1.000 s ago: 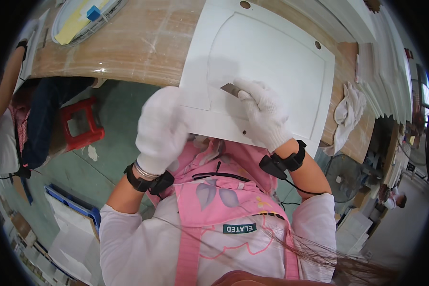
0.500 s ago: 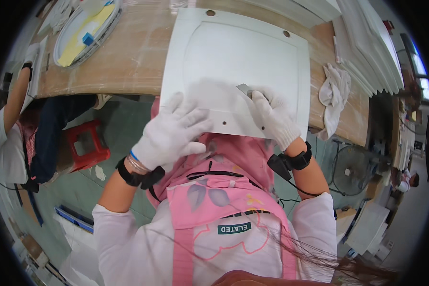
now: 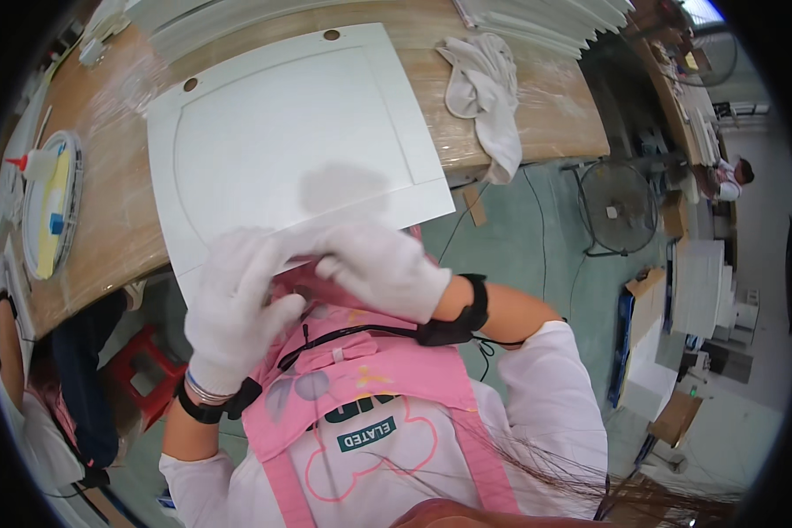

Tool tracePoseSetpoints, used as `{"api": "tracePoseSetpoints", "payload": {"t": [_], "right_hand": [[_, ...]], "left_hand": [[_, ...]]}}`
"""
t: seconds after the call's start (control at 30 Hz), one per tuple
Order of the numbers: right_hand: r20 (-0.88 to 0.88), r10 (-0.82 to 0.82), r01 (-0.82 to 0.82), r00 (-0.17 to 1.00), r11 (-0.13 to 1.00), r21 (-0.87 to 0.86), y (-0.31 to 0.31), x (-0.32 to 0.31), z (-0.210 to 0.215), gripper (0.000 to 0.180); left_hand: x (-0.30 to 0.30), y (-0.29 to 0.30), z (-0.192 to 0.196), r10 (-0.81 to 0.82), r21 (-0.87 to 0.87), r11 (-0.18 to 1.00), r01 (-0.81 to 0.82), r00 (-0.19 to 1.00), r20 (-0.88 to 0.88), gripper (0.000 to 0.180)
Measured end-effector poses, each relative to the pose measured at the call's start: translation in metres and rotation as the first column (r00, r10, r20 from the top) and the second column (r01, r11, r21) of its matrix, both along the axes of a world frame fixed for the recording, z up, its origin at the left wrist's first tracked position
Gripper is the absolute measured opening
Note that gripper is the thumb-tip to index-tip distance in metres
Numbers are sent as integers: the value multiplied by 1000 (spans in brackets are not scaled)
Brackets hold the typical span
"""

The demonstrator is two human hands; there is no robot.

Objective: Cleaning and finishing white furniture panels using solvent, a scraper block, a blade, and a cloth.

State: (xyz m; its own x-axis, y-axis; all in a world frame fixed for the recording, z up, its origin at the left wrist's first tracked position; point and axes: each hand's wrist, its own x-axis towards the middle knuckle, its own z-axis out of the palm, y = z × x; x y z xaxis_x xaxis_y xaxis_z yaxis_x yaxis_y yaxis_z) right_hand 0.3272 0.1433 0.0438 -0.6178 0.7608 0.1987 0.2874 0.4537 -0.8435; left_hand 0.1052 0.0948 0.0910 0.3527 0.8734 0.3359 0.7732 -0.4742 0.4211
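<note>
A white panel (image 3: 282, 132) with a raised border and two round holes along its far side lies on the table, its near edge toward me. My left hand (image 3: 233, 304), in a white knit glove, is over the panel's near left edge, fingers stretched and thumb apart. Just to its right, my gloved right hand (image 3: 383, 268) is at the near edge with its fingers curled. What is inside those fingers is hidden, and the blade is out of sight. The hands' fingertips nearly meet, somewhat blurred.
A crumpled whitish cloth (image 3: 484, 97) hangs over the wrapped table (image 3: 554, 114) edge. To the left are a round tray (image 3: 69, 202) and a red-capped bottle (image 3: 40, 165). White panels (image 3: 537, 22) are stacked behind. A red stool (image 3: 145, 374), a floor fan (image 3: 619, 209) and a co-worker's arm (image 3: 11, 343) also show.
My view has turned, so the panel appears farther left and tilted. My right hand has moved from the panel's face to its near edge beside my left; the metal blade it held no longer shows.
</note>
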Motion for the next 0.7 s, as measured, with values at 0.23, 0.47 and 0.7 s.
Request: {"api": "tracePoseSetpoints", "payload": {"t": [0.23, 0.47, 0.7], "right_hand": [[203, -89, 98, 975, 995, -33, -9, 36, 5, 31], [403, -621, 561, 672, 782, 270, -1, 105, -24, 38], [520, -562, 490, 643, 824, 284, -6, 107, -28, 39]], "left_hand": [[-1, -7, -18, 54, -119, 991, -62, 996, -67, 23], [-61, -17, -61, 489, -398, 857, -328, 763, 423, 25], [-62, -8, -64, 404, -74, 905, -418, 902, -154, 40]]}}
